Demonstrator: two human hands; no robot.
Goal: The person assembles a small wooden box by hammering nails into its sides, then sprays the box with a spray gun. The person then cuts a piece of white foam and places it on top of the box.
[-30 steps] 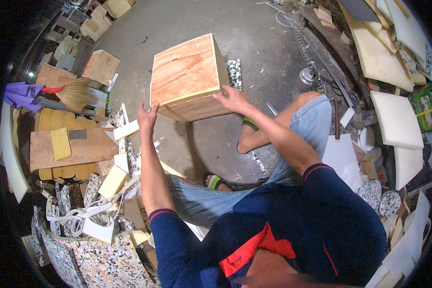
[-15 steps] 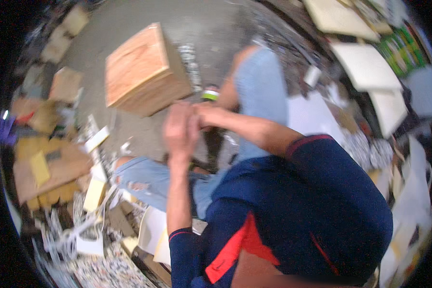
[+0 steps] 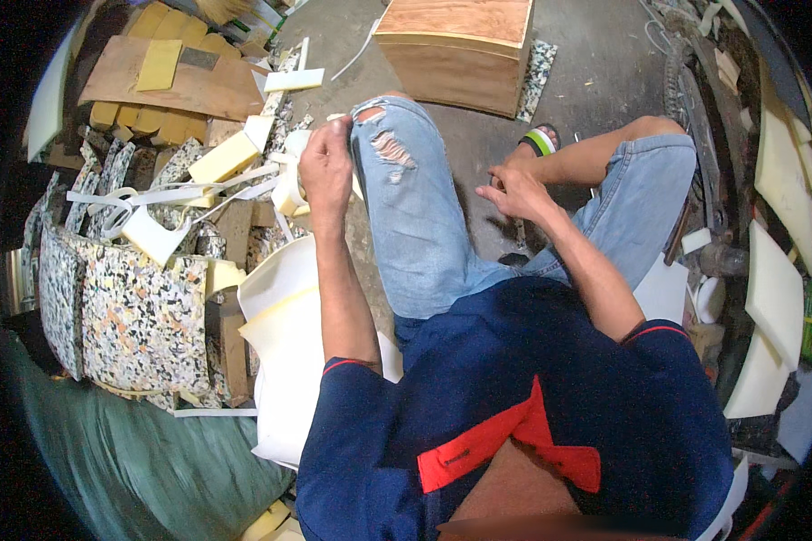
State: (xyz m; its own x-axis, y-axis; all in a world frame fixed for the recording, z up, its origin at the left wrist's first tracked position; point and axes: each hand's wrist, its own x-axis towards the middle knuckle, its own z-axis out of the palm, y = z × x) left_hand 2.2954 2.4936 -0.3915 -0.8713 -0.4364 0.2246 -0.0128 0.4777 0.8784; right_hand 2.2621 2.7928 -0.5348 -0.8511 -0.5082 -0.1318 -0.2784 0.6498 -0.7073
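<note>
Box (image 3: 456, 45): plywood, smooth, matt, with visible grain on top and a paler edge band.
Floor (image 3: 595, 72): grey concrete, rough and dusty.
Foam offcuts (image 3: 226, 158): pale yellow, soft, matt.
Rebonded foam sheets (image 3: 140, 316): speckled, coarse, multicoloured crumb.
Jeans (image 3: 410, 207): light blue denim, frayed at the knee.
Shirt (image 3: 514, 397): dark blue cloth, matt, with a red patch.
Board (image 3: 153, 86): brown hardboard, smooth.
Tarp (image 3: 126, 469): green, slightly glossy, creased.
</note>
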